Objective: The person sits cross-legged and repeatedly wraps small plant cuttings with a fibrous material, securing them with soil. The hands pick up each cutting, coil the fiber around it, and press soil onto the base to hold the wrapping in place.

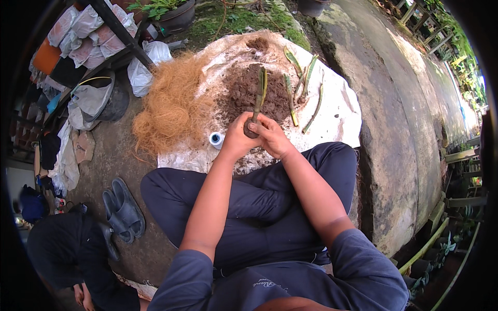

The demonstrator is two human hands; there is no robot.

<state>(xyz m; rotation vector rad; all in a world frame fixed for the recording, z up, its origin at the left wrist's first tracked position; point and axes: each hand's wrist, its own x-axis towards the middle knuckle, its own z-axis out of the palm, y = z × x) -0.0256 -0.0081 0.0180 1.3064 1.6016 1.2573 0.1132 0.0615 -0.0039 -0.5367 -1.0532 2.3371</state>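
Outdoor ground (119,158), white sheet (341,116), soil heap (236,90). My L hand (237,137) & R hand (275,139) grip cutting (260,93) by dark base ball (250,131), near side of heap. Step: prob. moulding; next req. even pressure.

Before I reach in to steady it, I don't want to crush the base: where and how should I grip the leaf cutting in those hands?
Probably pinch the leaf cutting by its slim stalk, from the far side: it projects away from the person, while the left hand and right hand hold the dark rounded base from the near side.
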